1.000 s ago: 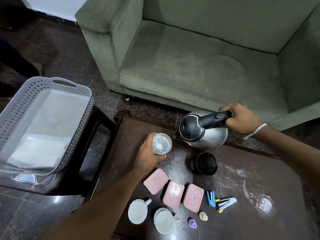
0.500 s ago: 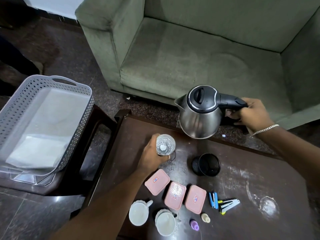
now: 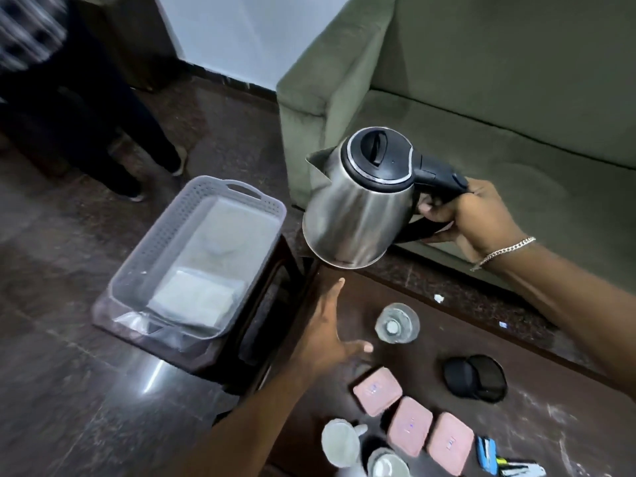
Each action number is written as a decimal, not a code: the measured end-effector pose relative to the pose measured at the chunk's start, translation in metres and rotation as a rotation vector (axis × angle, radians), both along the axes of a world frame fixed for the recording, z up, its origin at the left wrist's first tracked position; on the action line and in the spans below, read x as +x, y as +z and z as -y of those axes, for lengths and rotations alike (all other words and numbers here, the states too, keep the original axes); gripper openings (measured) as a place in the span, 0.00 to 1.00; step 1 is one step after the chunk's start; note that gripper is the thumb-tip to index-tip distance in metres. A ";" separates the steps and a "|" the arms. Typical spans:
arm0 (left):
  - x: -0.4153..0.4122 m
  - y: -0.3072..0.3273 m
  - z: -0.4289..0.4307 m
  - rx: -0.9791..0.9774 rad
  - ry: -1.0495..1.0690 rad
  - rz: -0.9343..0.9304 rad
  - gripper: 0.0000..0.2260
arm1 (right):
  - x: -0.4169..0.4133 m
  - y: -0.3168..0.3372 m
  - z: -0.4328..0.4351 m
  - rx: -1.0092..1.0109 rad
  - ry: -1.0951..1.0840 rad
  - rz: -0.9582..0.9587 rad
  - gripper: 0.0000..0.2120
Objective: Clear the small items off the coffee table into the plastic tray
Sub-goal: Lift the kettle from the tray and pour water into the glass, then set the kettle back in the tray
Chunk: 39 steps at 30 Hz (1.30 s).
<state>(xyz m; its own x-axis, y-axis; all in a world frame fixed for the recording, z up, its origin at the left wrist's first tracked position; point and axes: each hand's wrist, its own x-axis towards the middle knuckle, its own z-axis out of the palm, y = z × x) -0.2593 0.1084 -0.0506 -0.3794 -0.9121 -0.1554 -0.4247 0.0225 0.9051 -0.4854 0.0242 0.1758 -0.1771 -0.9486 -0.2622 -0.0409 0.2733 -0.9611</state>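
Note:
My right hand point(image 3: 471, 215) grips the black handle of a steel kettle point(image 3: 354, 208), held in the air above the far left corner of the dark coffee table point(image 3: 430, 342). My left hand point(image 3: 330, 335) is open, fingers spread, just left of a clear glass point(image 3: 396, 323) that stands on the table. The grey perforated plastic tray point(image 3: 165, 256) rests on a dark stool to the left. Three pink lidded boxes point(image 3: 409, 425), two white cups point(image 3: 340, 442), a black kettle base point(image 3: 475, 376) and staplers point(image 3: 487, 454) lie on the table.
A green sofa point(image 3: 499, 115) stands right behind the table. A person's legs point(image 3: 113, 139) are on the dark floor at the far left, beyond the tray. White folded material point(image 3: 196, 297) lies in the tray.
My right hand has lifted the kettle off its base and carried it left toward the tray. My left hand has let go of the glass and opened. The view has swung left.

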 end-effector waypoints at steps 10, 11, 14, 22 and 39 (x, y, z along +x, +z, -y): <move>0.150 0.066 0.048 -0.316 0.314 0.185 0.26 | 0.158 -0.017 0.064 0.001 -0.002 0.027 0.14; 0.163 0.068 0.051 -0.322 0.334 0.198 0.25 | 0.169 -0.022 0.069 -0.006 -0.008 0.022 0.15; 0.200 0.069 0.063 -0.331 0.359 0.287 0.23 | 0.197 -0.042 0.083 -0.002 -0.016 -0.017 0.17; 0.281 0.045 0.110 0.021 0.234 0.752 0.33 | 0.249 -0.094 0.109 0.008 -0.047 -0.078 0.12; 0.301 0.029 0.130 0.290 0.237 0.869 0.39 | 0.267 -0.144 0.120 0.056 -0.007 -0.188 0.10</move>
